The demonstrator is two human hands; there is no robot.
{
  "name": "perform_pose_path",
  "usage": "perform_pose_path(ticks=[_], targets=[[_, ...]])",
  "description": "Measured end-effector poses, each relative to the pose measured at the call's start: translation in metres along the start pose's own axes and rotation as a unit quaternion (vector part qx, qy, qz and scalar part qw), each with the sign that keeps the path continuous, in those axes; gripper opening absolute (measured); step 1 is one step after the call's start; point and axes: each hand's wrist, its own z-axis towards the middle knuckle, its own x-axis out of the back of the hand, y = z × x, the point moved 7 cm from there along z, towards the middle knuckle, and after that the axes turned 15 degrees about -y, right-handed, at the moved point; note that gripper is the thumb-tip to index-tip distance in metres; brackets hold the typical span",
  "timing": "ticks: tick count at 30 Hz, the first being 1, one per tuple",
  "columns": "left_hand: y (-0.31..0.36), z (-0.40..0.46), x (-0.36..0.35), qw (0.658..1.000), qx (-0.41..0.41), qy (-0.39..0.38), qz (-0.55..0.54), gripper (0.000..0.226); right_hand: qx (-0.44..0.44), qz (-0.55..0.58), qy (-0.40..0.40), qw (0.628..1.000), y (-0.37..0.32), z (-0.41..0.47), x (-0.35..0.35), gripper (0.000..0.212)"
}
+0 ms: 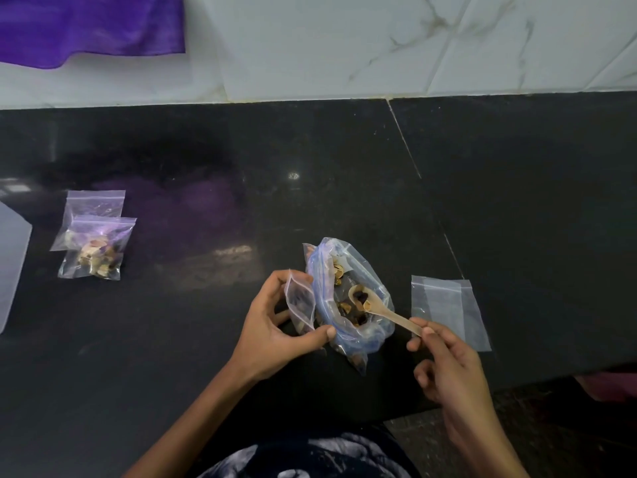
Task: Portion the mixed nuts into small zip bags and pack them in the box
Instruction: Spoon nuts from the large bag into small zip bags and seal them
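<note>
left hand (272,326): curled round a small zip bag (301,302), thumb on the near side, fingers behind; bag held upright with its mouth open, just left of the big nut bag and touching it.
right hand (444,360): pinches the handle end of a wooden spoon (375,307) between thumb and fingertips; other fingers loosely curled, holding nothing else.
wooden spoon: bowl sits inside the mouth of the big bag, loaded with a few nuts; handle runs down-right to the hand.
big nut bag (348,298): clear plastic with a blue zip line, mouth spread open, standing on the bench near its front edge, between the two hands; mixed nuts (344,308) visible inside, some light shells, some dark pieces.
empty zip bag (448,310): flat on the bench just right of the big bag, near the front edge, partly behind the right hand's fingertips.
filled zip bags (94,236): two, overlapping, flat on the bench towards its left end, well apart from the hands; nearer one shows nuts clearly.
white container (12,263): translucent, at the bench's left edge, cut off by the frame; can't tell what it is.
bench (344,167): dark polished stone, with a seam running diagonally right of centre.
back wall: pale marble tiles (379,46); purple cloth (89,25) hanging at top left.
</note>
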Motion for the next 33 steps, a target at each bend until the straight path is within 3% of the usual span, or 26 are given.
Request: perform_pose_path(ticks=[7, 11, 12, 14, 16, 21, 27, 30, 33], targets=[[-0.002, 0.0, 0.002, 0.999, 0.002, 0.02, 0.03, 0.054, 0.121, -0.03, -0.033, 0.992, -0.049, -0.034, -0.015, 0.025], [-0.002, 0.001, 0.001, 0.999, 0.006, 0.011, 0.039, 0.057, 0.216, -0.109, -0.047, 0.969, -0.06, -0.05, -0.039, 0.021], [-0.002, 0.001, 0.001, 0.999, 0.006, 0.01, 0.042, 0.056, 0.252, -0.173, -0.032, 0.952, -0.062, -0.053, -0.044, 0.021], [-0.003, 0.001, 0.001, 0.999, 0.009, 0.015, 0.047, 0.056, 0.341, -0.337, 0.002, 0.878, -0.07, -0.063, -0.058, 0.022], [-0.003, 0.001, 0.001, 0.999, 0.01, 0.018, 0.046, 0.058, 0.404, -0.417, 0.019, 0.814, -0.073, -0.071, -0.069, 0.027], [-0.005, 0.0, 0.002, 0.999, 0.014, 0.026, 0.044, 0.064, 0.466, -0.438, 0.02, 0.768, -0.069, -0.076, -0.077, 0.028], [-0.006, 0.0, 0.002, 0.999, 0.017, 0.02, 0.035, 0.064, 0.474, -0.438, 0.02, 0.764, -0.067, -0.074, -0.077, 0.026], [-0.005, -0.001, 0.001, 0.999, 0.011, 0.017, 0.037, 0.061, 0.455, -0.363, 0.062, 0.811, -0.078, -0.07, -0.053, 0.024], [-0.004, 0.0, 0.0, 0.999, -0.002, 0.016, 0.04, 0.059, 0.357, -0.325, 0.11, 0.869, -0.074, -0.039, -0.024, 0.021]])
